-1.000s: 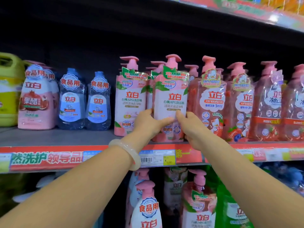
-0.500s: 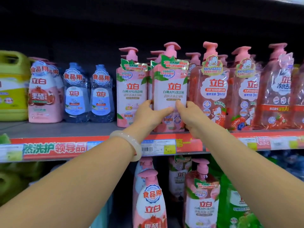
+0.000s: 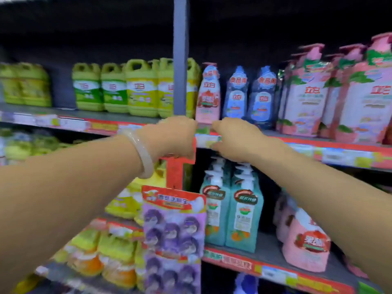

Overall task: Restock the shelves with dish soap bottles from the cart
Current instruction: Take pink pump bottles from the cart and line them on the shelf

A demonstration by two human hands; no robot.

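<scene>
While both hands hover empty in front of the shelf edge, the step in hand reads as the gap between one placement and the next; no bottle is being carried.

Left hand (image 3: 177, 137): fingers curled downward, holding nothing that shows; pale bangle (image 3: 141, 154) on the wrist. Blur hides whether the fingertips touch the price rail (image 3: 331, 153).

Right hand (image 3: 235, 137): held low at the rail just beside the left; fingers loosely bent, thumb under the rail edge. Whether it pinches the rail or merely hangs before it cannot be told.

Task item, dish soap bottles (image 3: 307, 96): pink-and-white pump bottles with green leaf printing, upright in a tight row on the upper shelf, well to the right of both hands. Stock there looks full at the front.

Neighbouring stock, same shelf: two blue bottles (image 3: 248, 96), one pink flat-capped bottle (image 3: 207, 92), then yellow-green jugs (image 3: 142, 88) beyond the grey upright (image 3: 180, 49). Lower shelf: teal pump bottles (image 3: 231, 209); a hanging card of purple items (image 3: 174, 236) in front.

Cart: not in view.

Next move, by judgement: turn back to the cart, grip a fresh bottle by the body, and find an open slot among matching stock. Motion blur limits finer detail.
</scene>
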